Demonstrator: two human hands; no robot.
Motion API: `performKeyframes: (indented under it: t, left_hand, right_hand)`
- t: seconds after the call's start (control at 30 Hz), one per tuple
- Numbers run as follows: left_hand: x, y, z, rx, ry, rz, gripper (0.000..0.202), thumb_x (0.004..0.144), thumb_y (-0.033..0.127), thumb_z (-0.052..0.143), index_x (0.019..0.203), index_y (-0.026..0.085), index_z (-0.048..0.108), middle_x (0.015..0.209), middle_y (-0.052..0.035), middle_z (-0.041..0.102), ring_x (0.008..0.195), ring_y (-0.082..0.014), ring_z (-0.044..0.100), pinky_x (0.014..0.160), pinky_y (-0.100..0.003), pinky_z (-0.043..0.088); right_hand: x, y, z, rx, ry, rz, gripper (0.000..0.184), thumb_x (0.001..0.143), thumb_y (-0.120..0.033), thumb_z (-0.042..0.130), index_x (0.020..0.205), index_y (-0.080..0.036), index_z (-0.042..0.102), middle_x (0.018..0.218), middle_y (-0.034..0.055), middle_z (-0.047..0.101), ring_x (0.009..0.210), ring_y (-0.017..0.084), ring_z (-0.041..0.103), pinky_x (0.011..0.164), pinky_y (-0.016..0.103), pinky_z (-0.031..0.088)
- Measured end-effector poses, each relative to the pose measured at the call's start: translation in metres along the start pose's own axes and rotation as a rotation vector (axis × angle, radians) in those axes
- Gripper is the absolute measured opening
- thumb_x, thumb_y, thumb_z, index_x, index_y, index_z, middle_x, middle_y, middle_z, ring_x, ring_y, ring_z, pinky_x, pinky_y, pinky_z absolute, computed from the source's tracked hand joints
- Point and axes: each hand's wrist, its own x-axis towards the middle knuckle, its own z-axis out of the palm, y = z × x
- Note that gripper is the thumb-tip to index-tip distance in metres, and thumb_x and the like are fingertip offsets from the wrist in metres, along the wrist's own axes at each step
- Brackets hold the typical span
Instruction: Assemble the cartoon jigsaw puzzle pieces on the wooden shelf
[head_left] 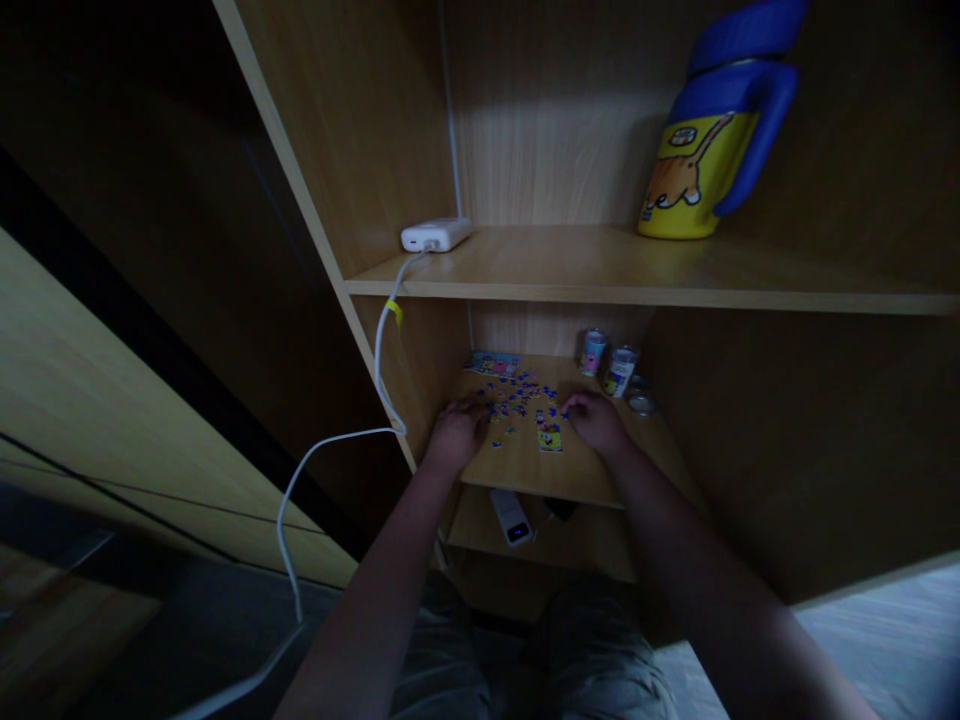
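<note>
Small, mostly blue jigsaw puzzle pieces lie scattered over the lower wooden shelf. A partly joined section of puzzle, yellow at its bottom, sits nearer the shelf's front. My left hand rests at the left of the pile, its fingers loosely stretched toward the nearest pieces. On the right, my right hand has thumb and fingers pinched at a small blue puzzle piece, just right of the joined section. Behind the pile lies a colourful printed picture strip.
Two printed tins stand at the back right, beside round metal lids. Above, the upper shelf holds a white charger with a hanging cable and a blue-yellow mug. A power bank lies below.
</note>
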Motion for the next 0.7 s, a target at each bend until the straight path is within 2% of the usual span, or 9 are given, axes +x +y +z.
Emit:
performKeyframes:
  t: [0.17, 0.3, 0.43, 0.6, 0.7]
  left_hand:
    - [-0.0007, 0.0002, 0.0014, 0.025, 0.026, 0.008, 0.03, 0.11, 0.031, 0.063, 0.126, 0.024, 0.087, 0.128, -0.0116, 0.082, 0.122, -0.0326, 0.072, 0.11, -0.049, 0.058]
    - [-0.0004, 0.0005, 0.0019, -0.007, 0.072, 0.058, 0.03, 0.11, 0.032, 0.064, 0.128, 0.022, 0.086, 0.133, -0.0121, 0.082, 0.128, -0.0334, 0.071, 0.115, -0.051, 0.056]
    - [-0.0005, 0.0015, 0.0, -0.031, 0.043, 0.097, 0.026, 0.11, 0.029, 0.062, 0.115, 0.023, 0.087, 0.123, -0.0112, 0.084, 0.121, -0.0326, 0.073, 0.111, -0.05, 0.056]
    - [-0.0003, 0.0027, -0.0016, -0.002, 0.052, 0.041, 0.028, 0.11, 0.031, 0.062, 0.099, 0.019, 0.085, 0.109, -0.0154, 0.082, 0.111, -0.0343, 0.073, 0.104, -0.051, 0.058]
    - [-0.0005, 0.0036, -0.0021, 0.009, 0.065, 0.016, 0.026, 0.109, 0.029, 0.063, 0.097, 0.019, 0.084, 0.106, -0.0158, 0.081, 0.108, -0.0339, 0.072, 0.102, -0.05, 0.057]
  right_hand:
    - [-0.0003, 0.0003, -0.0001, -0.006, -0.015, 0.001, 0.024, 0.086, -0.014, 0.06, 0.076, -0.026, 0.078, 0.085, 0.0031, 0.083, 0.081, 0.022, 0.075, 0.081, 0.035, 0.057]
    - [0.0004, 0.0002, -0.0005, -0.003, -0.004, -0.01, 0.024, 0.084, -0.013, 0.061, 0.076, -0.027, 0.079, 0.084, 0.0032, 0.083, 0.081, 0.023, 0.075, 0.08, 0.035, 0.057]
    - [0.0005, -0.0005, -0.0003, 0.0, 0.0, -0.013, 0.024, 0.084, -0.012, 0.062, 0.076, -0.027, 0.079, 0.087, 0.003, 0.083, 0.084, 0.023, 0.076, 0.083, 0.035, 0.057]
    - [0.0002, -0.0018, -0.0008, 0.005, 0.001, -0.002, 0.025, 0.084, -0.01, 0.061, 0.076, -0.026, 0.079, 0.085, 0.0031, 0.083, 0.081, 0.022, 0.075, 0.082, 0.034, 0.056]
    - [0.0002, -0.0023, -0.0011, 0.014, 0.007, 0.002, 0.026, 0.083, -0.009, 0.061, 0.075, -0.026, 0.079, 0.085, 0.0031, 0.083, 0.082, 0.023, 0.076, 0.083, 0.035, 0.057]
